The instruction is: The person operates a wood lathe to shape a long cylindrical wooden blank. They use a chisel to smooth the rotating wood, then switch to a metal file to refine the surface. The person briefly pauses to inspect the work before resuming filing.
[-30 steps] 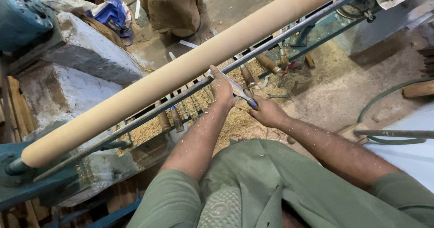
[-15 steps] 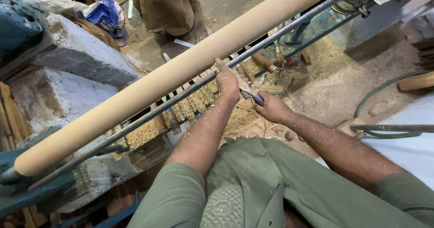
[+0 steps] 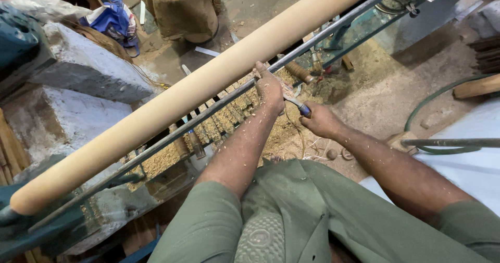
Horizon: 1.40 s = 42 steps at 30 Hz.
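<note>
My lathe bed (image 3: 172, 153) runs from lower left to upper right of the frame, carrying the long pale wooden cylinder (image 3: 198, 88). Wood shavings (image 3: 234, 114) heap on its slats at centre.

Soft even daylight, faint shadows, sharp centre, wide-angle stretching at edges

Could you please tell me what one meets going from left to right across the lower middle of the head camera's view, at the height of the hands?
Grey stone block → long pale wooden cylinder → left hand on the metal rest bar → blue-ferruled turning tool → right hand → green hose.
</note>
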Tool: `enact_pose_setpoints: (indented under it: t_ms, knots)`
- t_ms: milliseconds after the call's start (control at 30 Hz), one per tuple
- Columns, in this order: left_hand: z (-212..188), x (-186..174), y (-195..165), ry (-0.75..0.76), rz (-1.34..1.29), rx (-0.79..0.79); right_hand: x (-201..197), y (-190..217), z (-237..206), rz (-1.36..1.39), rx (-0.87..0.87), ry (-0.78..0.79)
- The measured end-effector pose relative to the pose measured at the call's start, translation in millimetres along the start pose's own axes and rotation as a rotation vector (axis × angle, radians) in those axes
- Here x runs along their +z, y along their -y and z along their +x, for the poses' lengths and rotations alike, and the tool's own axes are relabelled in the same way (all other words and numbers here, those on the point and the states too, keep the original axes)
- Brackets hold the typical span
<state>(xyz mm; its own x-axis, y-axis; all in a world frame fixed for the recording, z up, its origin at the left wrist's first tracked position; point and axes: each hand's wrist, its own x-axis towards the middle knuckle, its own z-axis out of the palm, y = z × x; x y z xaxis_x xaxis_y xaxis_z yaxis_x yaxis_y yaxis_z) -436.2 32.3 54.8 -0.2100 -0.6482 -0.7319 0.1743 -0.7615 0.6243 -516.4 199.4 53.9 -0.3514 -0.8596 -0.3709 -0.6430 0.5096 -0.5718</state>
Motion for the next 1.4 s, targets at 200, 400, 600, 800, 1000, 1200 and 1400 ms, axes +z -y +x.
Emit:
enact_pose_setpoints:
  t_ms: [200,400,600,800,1000,1200,1400]
  knots:
    - [-2.7,5.9,0.3,0.012,0.020,0.023,-6.9,-1.5,-1.3,-0.003,0.007,0.007]
    - [-0.8,16.5,3.4,0.057,-0.024,-0.035,-16.1,-5.7,-0.2,-0.030,0.083,0.036]
    - [-0.9,25.0,4.6,0.043,-0.090,-0.028,-15.1,-17.3,2.6,-0.041,0.015,-0.021]
    - [3.2,30.5,9.6,0.032,-0.057,-0.028,-21.1,-22.9,6.1,-0.029,0.086,0.002]
    - [9.5,41.3,10.1,0.023,-0.051,-0.015,-25.2,-26.6,5.7,-0.004,0.018,-0.025]
    - [8.6,40.0,9.4,0.042,-0.008,-0.030,-34.0,-28.8,12.3,-0.108,0.021,-0.030]
    - [12.8,36.7,10.4,0.102,-0.056,-0.011,-31.1,-19.2,10.0,-0.064,0.124,0.001]
